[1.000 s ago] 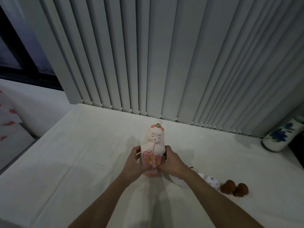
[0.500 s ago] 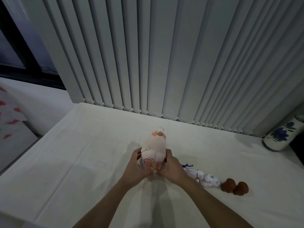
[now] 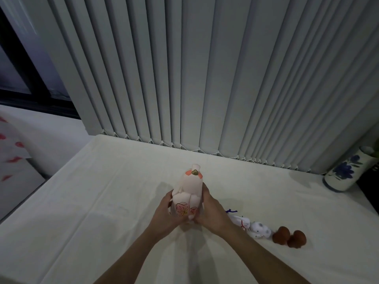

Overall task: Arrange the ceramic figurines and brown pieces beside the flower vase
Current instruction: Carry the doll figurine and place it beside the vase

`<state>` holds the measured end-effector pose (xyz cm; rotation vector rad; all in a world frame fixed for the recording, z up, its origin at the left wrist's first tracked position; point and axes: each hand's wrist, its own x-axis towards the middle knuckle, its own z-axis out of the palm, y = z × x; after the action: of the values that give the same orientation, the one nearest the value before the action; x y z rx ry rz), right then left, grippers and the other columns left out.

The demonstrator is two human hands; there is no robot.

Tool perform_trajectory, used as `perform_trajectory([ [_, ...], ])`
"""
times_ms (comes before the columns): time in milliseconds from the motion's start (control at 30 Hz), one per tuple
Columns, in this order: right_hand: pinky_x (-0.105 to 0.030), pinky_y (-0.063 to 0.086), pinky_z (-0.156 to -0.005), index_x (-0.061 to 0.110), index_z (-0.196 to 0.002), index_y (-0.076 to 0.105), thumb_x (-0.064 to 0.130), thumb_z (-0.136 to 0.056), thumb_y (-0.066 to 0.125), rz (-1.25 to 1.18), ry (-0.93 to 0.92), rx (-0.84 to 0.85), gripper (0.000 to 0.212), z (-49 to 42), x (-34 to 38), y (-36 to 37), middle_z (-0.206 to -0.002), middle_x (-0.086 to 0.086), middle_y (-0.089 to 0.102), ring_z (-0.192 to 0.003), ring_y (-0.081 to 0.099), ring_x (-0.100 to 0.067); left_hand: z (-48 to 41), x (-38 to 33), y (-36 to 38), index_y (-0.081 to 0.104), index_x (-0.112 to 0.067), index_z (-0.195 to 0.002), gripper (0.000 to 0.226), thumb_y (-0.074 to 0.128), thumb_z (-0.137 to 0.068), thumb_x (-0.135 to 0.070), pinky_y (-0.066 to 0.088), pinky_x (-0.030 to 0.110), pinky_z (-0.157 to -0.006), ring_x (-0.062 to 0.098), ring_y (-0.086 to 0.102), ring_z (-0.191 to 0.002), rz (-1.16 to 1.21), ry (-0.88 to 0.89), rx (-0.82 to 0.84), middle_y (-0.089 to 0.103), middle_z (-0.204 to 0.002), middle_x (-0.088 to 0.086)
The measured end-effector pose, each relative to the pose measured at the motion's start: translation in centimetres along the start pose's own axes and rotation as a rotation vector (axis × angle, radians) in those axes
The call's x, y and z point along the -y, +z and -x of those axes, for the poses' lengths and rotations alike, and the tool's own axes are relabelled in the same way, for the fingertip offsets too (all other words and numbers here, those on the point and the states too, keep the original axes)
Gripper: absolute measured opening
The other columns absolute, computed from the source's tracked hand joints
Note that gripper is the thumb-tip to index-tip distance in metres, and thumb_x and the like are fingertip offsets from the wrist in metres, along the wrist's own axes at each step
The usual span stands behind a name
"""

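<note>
A tall pink ceramic figurine [image 3: 189, 191] with painted flowers stands upright in the middle of the white table [image 3: 102, 201], its back toward me. My left hand [image 3: 166, 214] grips its left side and my right hand [image 3: 211, 214] grips its right side, near the base. To the right lie a small white figurine with a purple cord [image 3: 239, 219], a white spotted figurine [image 3: 259, 231] and two brown pieces [image 3: 289, 238]. The white vase with blue flowers [image 3: 346, 171] stands at the far right, by the blinds.
Grey vertical blinds [image 3: 205, 78] hang behind the table's far edge. A dark window frame [image 3: 24, 78] is at the left. A white surface with red marks [image 3: 10, 156] lies beyond the table's left edge.
The pink figurine has been turned in both hands: its face pointed at me a second ago, and now its back does. The small white figurines came into view beside my right wrist.
</note>
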<state>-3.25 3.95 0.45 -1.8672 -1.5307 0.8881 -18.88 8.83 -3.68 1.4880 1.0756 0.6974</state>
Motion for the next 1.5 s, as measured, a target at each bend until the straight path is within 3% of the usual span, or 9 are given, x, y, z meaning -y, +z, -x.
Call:
perform_trajectory([
  [267, -0.031, 0.051, -0.087, 0.025, -0.139, 0.016, 0.026, -0.071, 0.071, 0.053, -0.072, 0.026, 0.087, -0.8, 0.6, 0.2, -0.129, -0.006, 0.055, -0.11, 0.058, -0.027, -0.6, 0.3, -0.8, 0.062, -0.035, -0.106, 0.062, 0.091, -0.054, -0.016, 0.056, 0.015, -0.066, 0.003, 0.067, -0.094, 0.046, 0.016, -0.032, 0.072, -0.103, -0.013],
  [433, -0.025, 0.05, -0.089, 0.038, -0.141, 0.014, 0.021, -0.069, 0.071, -0.075, -0.159, -0.03, 0.094, -1.9, 0.7, -2.1, -0.136, 0.005, 0.052, -0.112, 0.058, -0.019, -2.5, -1.6, -0.2, 0.065, -0.035, -0.1, 0.058, 0.089, -0.056, -0.005, 0.053, 0.007, -0.066, -0.001, 0.069, -0.087, 0.032, 0.084, -0.062, 0.074, -0.101, -0.012],
  [600, -0.029, 0.052, -0.09, 0.042, -0.13, 0.032, 0.025, -0.065, 0.077, -0.16, -0.167, -0.099, 0.08, -3.3, -0.5, -6.5, -0.124, 0.014, 0.061, -0.108, 0.06, -0.009, -5.8, -4.9, 2.4, 0.063, -0.03, -0.106, 0.061, 0.088, -0.057, -0.003, 0.053, 0.007, -0.066, 0.001, 0.069, -0.089, 0.055, 0.149, -0.053, 0.074, -0.099, -0.002],
  [800, 0.0, 0.045, -0.075, 0.066, -0.115, 0.029, 0.027, -0.064, 0.08, -0.203, -0.106, -0.208, 0.081, -3.1, -4.5, -14.0, -0.106, 0.042, 0.054, -0.097, 0.052, 0.025, -10.9, -8.3, 9.6, 0.06, -0.031, -0.113, 0.068, 0.089, -0.057, -0.004, 0.053, 0.007, -0.064, -0.002, 0.068, -0.09, 0.06, 0.189, 0.077, 0.075, -0.098, -0.012],
  [900, -0.009, 0.053, -0.074, 0.066, -0.109, 0.034, 0.024, -0.063, 0.08, -0.218, -0.04, -0.284, 0.077, -2.5, -7.6, -17.8, -0.1, 0.042, 0.057, -0.096, 0.056, 0.02, -13.4, -9.6, 14.5, 0.061, -0.032, -0.11, 0.067, 0.09, -0.056, -0.005, 0.053, 0.007, -0.063, -0.003, 0.069, -0.088, 0.064, 0.195, 0.167, 0.075, -0.097, -0.012],
  [1033, -0.022, 0.059, -0.076, 0.068, -0.107, 0.034, 0.042, -0.053, 0.078, -0.241, 0.047, -0.396, 0.074, -1.5, -12.2, -22.2, -0.101, 0.04, 0.059, -0.096, 0.059, 0.014, -16.5, -10.8, 21.6, 0.059, -0.033, -0.114, 0.073, 0.09, -0.054, -0.006, 0.053, 0.008, -0.065, -0.004, 0.068, -0.092, 0.069, 0.188, 0.299, 0.074, -0.098, -0.017],
  [1267, -0.03, 0.061, -0.079, 0.05, -0.119, 0.04, 0.028, -0.054, 0.085, -0.256, 0.191, -0.547, 0.082, -0.4, -19.5, -28.0, -0.105, 0.031, 0.059, -0.094, 0.059, 0.01, -20.6, -12.3, 32.0, 0.056, -0.038, -0.112, 0.074, 0.09, -0.051, -0.013, 0.052, 0.008, -0.069, -0.009, 0.064, -0.094, 0.05, 0.213, 0.491, 0.069, -0.106, -0.014],
  [1400, -0.028, 0.058, -0.083, 0.043, -0.122, 0.041, 0.027, -0.056, 0.082, -0.259, 0.255, -0.612, 0.08, -1.3, -22.6, -30.0, -0.114, 0.026, 0.057, -0.1, 0.059, 0.007, -22.8, -12.3, 35.9, 0.055, -0.043, -0.11, 0.074, 0.092, -0.05, -0.021, 0.053, 0.01, -0.073, 0.003, 0.062, -0.106, 0.036, 0.215, 0.564, 0.069, -0.111, -0.011],
  [1500, -0.033, 0.043, -0.104, 0.005, -0.136, 0.033, 0.004, -0.075, 0.072, -0.192, 0.354, -0.525, 0.072, -2.8, -24.5, -31.6, -0.133, -0.009, 0.051, -0.123, 0.05, -0.021, -24.2, -12.1, 38.2, 0.051, -0.044, -0.116, 0.084, 0.092, -0.045, -0.027, 0.055, 0.017, -0.081, 0.006, 0.061, -0.111, 0.03, 0.191, 0.586, 0.067, -0.115, -0.011],
])
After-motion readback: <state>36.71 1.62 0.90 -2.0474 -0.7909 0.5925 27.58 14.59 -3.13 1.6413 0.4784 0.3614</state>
